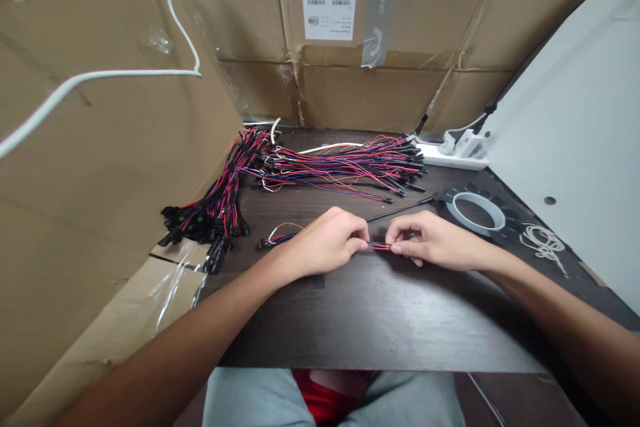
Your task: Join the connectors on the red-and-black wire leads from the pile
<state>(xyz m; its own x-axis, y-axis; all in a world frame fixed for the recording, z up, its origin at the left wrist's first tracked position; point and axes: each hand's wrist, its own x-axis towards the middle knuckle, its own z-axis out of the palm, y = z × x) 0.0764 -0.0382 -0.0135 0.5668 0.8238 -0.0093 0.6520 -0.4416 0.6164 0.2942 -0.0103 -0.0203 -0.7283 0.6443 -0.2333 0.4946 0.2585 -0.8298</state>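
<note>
Between my hands runs a wire harness (379, 246) of thin red and dark wires, held low over the dark tabletop. My left hand (333, 238) pinches it with thumb and forefinger. A short way to the right, my right hand (425, 239) has its fingertips closed on the same wires. The harness's black connector end (264, 243), with a white and a red wire looping above, sticks out to the left behind my left wrist. Just beyond my hands lies a thin black rod-like piece (400, 209); I cannot make out whether it joins the harness.
A pile of similar harnesses (345, 163) lies across the back, another bundle (225, 193) at the left. On the right are a tape ring (479, 211), a tangle of pale string (543, 242) and a power strip (453, 156). Cardboard boxes (340, 93) wall the back and left.
</note>
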